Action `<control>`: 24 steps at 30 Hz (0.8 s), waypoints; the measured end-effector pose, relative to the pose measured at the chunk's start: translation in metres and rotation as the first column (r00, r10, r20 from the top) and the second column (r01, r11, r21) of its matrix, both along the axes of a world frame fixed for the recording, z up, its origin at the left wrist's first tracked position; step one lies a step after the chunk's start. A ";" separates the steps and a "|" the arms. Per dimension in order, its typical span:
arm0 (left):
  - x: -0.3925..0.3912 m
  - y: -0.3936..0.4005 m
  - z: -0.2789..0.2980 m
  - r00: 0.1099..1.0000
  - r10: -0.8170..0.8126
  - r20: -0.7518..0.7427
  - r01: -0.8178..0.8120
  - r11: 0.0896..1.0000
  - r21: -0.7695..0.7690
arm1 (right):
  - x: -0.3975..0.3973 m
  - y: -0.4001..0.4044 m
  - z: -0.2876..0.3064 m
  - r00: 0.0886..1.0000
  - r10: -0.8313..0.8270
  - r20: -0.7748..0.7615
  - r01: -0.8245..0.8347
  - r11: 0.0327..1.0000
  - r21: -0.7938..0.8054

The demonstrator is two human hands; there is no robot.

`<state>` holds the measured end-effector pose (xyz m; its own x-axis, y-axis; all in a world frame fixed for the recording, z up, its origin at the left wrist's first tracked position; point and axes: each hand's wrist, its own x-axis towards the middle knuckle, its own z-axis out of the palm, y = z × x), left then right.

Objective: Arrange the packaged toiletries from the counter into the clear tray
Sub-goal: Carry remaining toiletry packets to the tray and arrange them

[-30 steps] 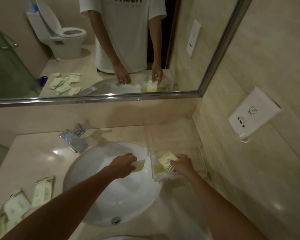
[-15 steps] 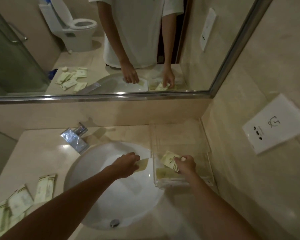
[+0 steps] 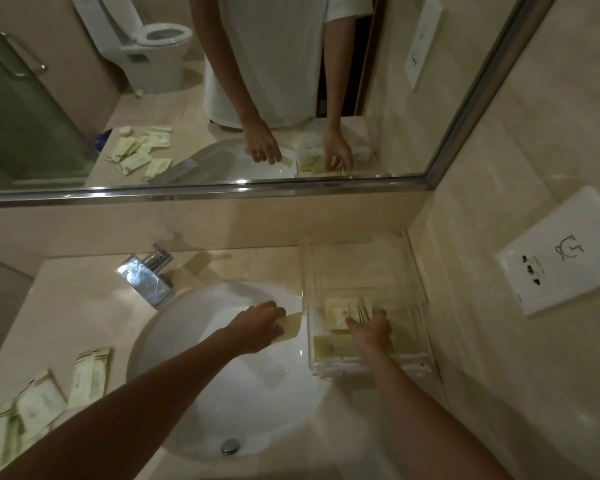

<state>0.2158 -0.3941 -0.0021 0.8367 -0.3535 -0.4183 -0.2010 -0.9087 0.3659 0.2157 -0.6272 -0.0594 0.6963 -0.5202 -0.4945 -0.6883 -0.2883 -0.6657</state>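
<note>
A clear tray (image 3: 417,367) stands on the counter to the right of the sink. My right hand (image 3: 371,330) is inside it, fingers on a pale packet (image 3: 340,311) that leans against other packets. Another packet (image 3: 333,348) lies flat on the tray floor nearer me. My left hand (image 3: 262,320) hovers over the sink's right side, shut on a pale yellow packet (image 3: 291,326) just left of the tray wall. Several more packets (image 3: 42,400) lie on the counter at the far left.
A white sink (image 3: 229,382) with a drain (image 3: 230,446) fills the middle of the counter. A chrome faucet (image 3: 149,277) stands behind it. A mirror (image 3: 222,98) runs along the back wall. A white socket plate (image 3: 565,252) is on the right wall.
My right hand has lowered its packet deeper into the tray, against the others. My left hand has stayed over the sink with its packet.
</note>
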 end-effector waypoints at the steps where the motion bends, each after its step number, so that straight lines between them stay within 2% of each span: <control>1: 0.000 0.000 0.000 1.000 0.002 -0.001 -0.002 1.000 0.001 | -0.001 0.003 0.001 1.000 0.016 -0.002 -0.016 1.000 -0.015; 9: -0.002 0.003 0.002 0.999 0.024 -0.031 -0.023 1.000 0.017 | -0.004 0.014 0.008 0.972 0.233 -0.044 -0.237 0.951 -0.201; 17: -0.002 0.003 0.006 0.992 0.086 -0.090 -0.090 0.995 -0.040 | -0.009 0.008 0.010 0.977 0.208 0.046 -0.198 0.966 -0.169; 22: 0.000 -0.001 0.008 0.976 0.054 -0.210 -0.080 0.990 -0.115 | -0.011 -0.010 0.020 0.977 0.209 0.045 -0.195 0.956 -0.218; 24: 0.002 -0.005 0.006 0.963 0.073 -0.260 -0.122 0.977 -0.175 | -0.011 -0.020 0.021 0.970 0.235 0.061 -0.212 0.942 -0.261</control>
